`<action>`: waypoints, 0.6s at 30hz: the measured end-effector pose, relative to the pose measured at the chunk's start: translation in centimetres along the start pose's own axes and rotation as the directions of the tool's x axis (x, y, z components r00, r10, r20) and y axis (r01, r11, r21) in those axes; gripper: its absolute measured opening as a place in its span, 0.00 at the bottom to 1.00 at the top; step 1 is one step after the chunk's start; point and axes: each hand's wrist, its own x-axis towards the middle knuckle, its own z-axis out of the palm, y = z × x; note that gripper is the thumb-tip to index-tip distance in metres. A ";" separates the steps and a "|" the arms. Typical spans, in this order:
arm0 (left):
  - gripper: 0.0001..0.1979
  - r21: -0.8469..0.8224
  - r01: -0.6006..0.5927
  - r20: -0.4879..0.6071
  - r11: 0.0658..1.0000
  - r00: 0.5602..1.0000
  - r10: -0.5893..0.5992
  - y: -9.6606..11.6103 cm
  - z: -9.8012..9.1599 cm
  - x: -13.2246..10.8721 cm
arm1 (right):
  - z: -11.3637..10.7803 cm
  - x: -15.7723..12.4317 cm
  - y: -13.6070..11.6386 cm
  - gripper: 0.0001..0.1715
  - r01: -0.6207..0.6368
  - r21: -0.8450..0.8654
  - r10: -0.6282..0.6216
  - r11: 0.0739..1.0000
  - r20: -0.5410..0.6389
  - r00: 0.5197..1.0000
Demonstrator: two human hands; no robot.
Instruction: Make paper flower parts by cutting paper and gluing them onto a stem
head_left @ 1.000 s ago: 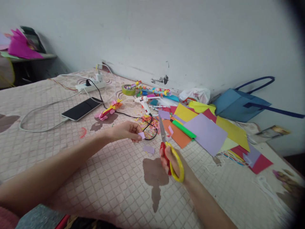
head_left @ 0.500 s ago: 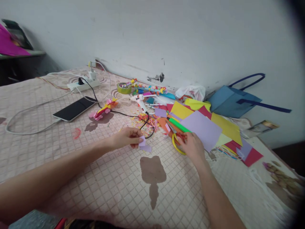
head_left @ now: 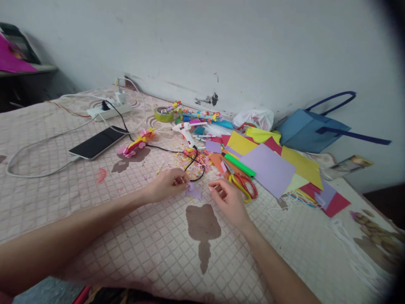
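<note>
My left hand pinches a small piece of purple paper at its fingertips. Just under and beside those fingertips, another purple scrap lies on the patterned cloth. To the right, my right hand is empty, with its fingers curved and apart. Scissors with red and yellow handles lie beyond it, next to a green marker. A large purple sheet rests on other coloured papers.
A white glue gun stands behind paper shreds, its black cord curving nearby. A phone, power strip and paper flower lie left. Tape and a blue bag are by the wall.
My right hand has let go of the scissors and moved left toward my left hand. The scissors now lie on the table. My left hand has barely moved.
</note>
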 end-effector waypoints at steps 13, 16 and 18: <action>0.04 -0.136 -0.285 -0.038 0.949 0.959 0.282 2.6 1.1 -1.6 | 3.1 -0.9 -1.6 0.23 -0.554 0.760 0.190 0.339 0.521 0.832; 0.04 -0.097 -0.423 -0.033 0.901 0.906 0.422 2.5 1.1 -1.7 | 2.9 -0.9 -1.9 0.17 -0.603 0.755 0.179 0.259 0.576 0.798; 0.05 -0.076 -0.451 -0.023 0.890 0.893 0.450 2.4 1.1 -1.6 | 2.7 -0.9 -2.0 0.12 -0.587 0.762 0.194 0.272 0.555 0.809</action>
